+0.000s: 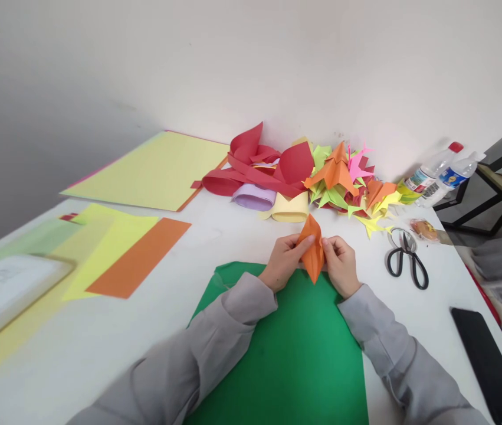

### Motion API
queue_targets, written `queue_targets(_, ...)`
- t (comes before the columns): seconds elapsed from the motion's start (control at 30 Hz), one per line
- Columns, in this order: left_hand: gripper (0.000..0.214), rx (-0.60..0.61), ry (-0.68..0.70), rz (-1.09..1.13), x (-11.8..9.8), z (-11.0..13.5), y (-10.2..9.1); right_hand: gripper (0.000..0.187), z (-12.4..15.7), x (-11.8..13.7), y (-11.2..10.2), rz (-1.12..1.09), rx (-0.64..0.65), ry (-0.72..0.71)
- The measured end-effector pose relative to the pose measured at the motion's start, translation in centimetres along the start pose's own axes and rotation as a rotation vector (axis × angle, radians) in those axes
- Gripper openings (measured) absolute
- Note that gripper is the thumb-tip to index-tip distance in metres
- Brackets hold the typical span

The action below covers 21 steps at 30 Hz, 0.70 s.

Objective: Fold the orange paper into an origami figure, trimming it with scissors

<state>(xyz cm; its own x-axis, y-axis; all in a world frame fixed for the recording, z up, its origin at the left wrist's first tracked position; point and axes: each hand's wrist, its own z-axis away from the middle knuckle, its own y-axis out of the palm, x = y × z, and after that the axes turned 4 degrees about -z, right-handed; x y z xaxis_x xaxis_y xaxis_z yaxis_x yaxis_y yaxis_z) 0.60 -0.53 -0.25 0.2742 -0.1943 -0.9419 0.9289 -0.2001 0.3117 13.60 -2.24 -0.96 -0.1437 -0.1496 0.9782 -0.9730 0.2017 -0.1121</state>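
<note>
A folded orange paper piece (313,248), diamond-shaped and pointed at both ends, stands upright between my hands. My left hand (282,261) pinches its left edge with thumb and fingers. My right hand (341,264) pinches its right side. Both hands hover over the far edge of a large green paper sheet (295,354) that lies on the white table (228,236). Grey sleeves cover both my forearms.
A heap of folded paper shapes (343,177) and red paper curls (259,165) lies by the wall. Black scissors (405,260) rest right of my hands. Yellow and orange sheets (135,254) lie at left. Two plastic bottles (440,171) and a black phone (489,366) are at right.
</note>
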Motion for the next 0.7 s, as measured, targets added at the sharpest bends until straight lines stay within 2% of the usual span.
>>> queue_targets(0.07, 0.038, 0.024, -0.009, 0.019, -0.2, 0.1, 0.1, 0.034, 0.1, 0.3, 0.1, 0.029, -0.021, -0.026)
queue_targets(0.2, 0.034, -0.003, 0.034, -0.046, -0.4, 0.2, 0.1, 0.034, 0.2, 0.4, 0.0, 0.025, -0.015, -0.031)
queue_targets(0.47, 0.032, 0.002, -0.006, -0.001, 0.2, 0.0, -0.1, 0.032, -0.2, -0.7, -0.6, -0.230, 0.052, 0.064)
queue_targets(0.7, 0.032, -0.027, 0.018, -0.024, 0.2, -0.1, -0.1, 0.020, -0.2, -0.3, -0.5, -0.259, 0.077, 0.072)
